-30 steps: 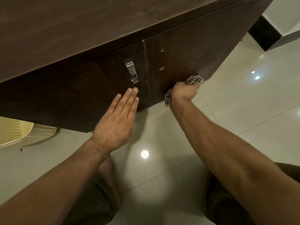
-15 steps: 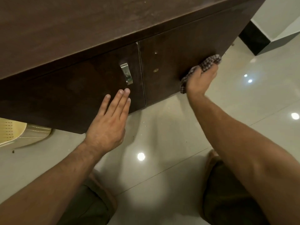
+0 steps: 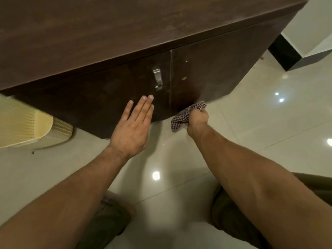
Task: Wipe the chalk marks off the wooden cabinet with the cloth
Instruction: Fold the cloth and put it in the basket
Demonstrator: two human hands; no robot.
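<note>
Glossy tiled floor (image 3: 269, 123), light reflections

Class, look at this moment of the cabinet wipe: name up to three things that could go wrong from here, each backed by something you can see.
1. The right hand presses the bunched checked cloth at the right door's bottom edge; it may well slip onto the tiled floor.
2. A cloth tail hangs near the floor and could pick up grit.
3. The open left hand lies flat on the left door, possibly smudging it.

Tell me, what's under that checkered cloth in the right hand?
The checkered cloth, bunched in the right hand, presses the lower edge of the cabinet's right door. The wood beneath it, and any chalk there, is covered.
</note>
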